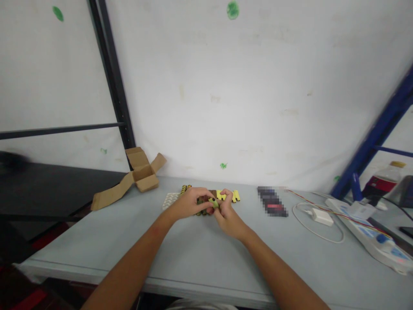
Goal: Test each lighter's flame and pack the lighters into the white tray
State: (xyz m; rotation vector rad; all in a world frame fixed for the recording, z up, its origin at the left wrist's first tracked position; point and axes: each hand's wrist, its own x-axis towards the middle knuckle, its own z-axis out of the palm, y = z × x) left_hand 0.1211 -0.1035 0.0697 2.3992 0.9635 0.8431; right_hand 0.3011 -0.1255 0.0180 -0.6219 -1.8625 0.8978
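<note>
Above the middle of the table, my left hand (190, 203) and my right hand (229, 218) meet with fingers closed on a small yellow-green piece with dark spots (213, 202). Its exact kind is too small to tell. Just behind my hands lie flat yellow pieces with notched edges (236, 196). Black-and-yellow striped pieces (186, 188) show beyond my left hand, and a white patterned sheet (169, 200) lies to its left. More small dark and patterned pieces sit under my fingers, partly hidden.
An unfolded cardboard box (146, 183) stands at the back left of the grey table (193, 258). On the right are a pixelated dark item (272, 201), a white adapter (322, 217) with its looped cable, and a power strip (364, 237). A bottle (383, 181) stands behind the blue post.
</note>
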